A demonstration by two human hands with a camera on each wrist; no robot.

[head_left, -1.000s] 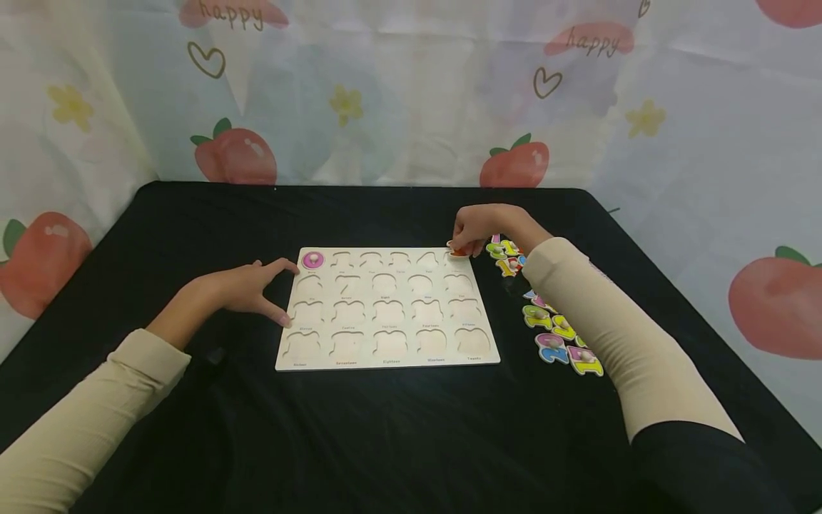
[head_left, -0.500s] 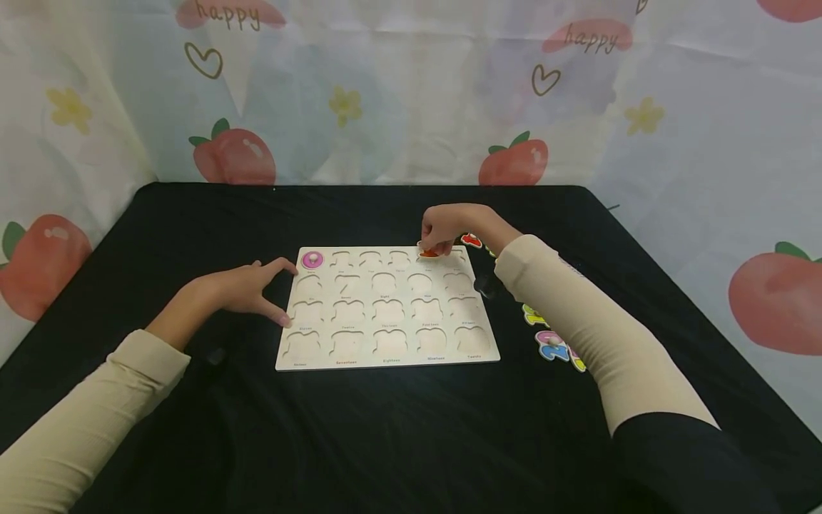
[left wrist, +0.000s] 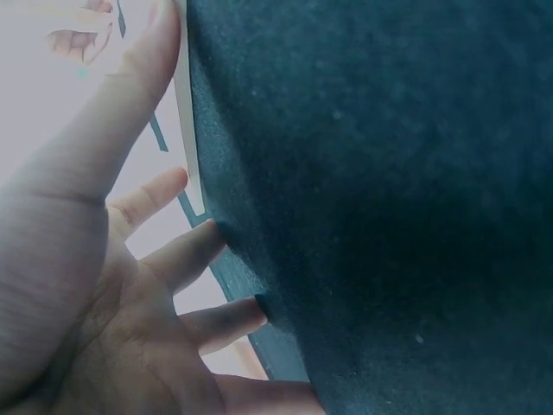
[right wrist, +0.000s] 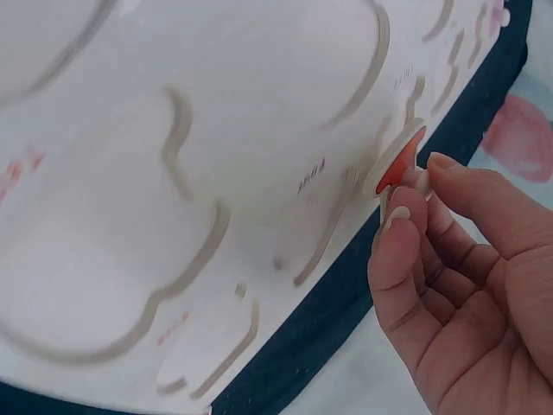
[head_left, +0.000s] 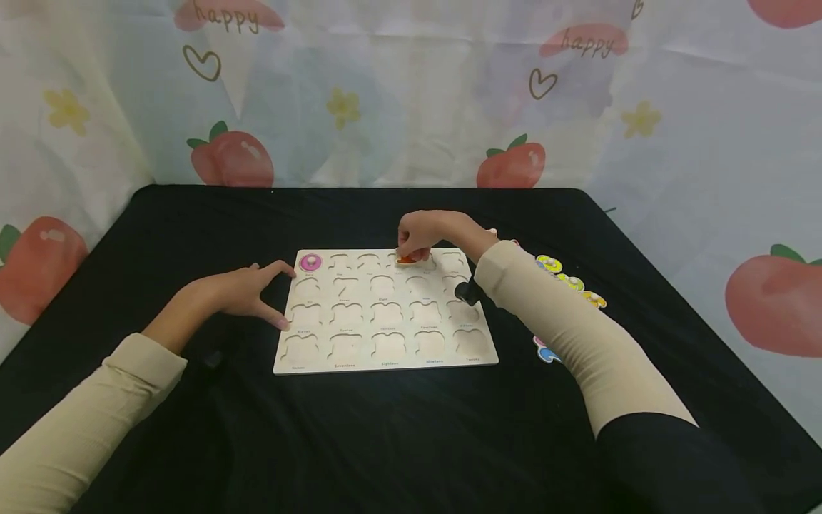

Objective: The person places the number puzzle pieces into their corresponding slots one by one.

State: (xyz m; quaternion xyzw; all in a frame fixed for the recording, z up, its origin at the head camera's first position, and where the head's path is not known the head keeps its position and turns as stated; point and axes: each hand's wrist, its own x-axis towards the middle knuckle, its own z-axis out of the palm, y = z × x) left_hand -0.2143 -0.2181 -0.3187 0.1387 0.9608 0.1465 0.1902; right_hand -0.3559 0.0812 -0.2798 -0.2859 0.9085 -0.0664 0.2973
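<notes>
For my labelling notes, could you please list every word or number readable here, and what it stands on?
"happy", on the backdrop, upper left
"happy", on the backdrop, upper right
"Eighteen", bottom row of the board
"Nineteen", bottom row of the board
The board's other labels: too small or blurred
Loose pieces, held red piece: nothing readable

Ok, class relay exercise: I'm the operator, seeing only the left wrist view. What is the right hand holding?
Observer: The right hand pinches a red puzzle piece by its white knob.
Operator: Anything seated in the number puzzle board?
Observer: Yes, a pink round piece sits in its far-left corner recess.
Operator: Anything lying loose?
Observer: Yes, several brightly coloured puzzle pieces lie to the right of the board, some partly hidden by the beige right sleeve.
</notes>
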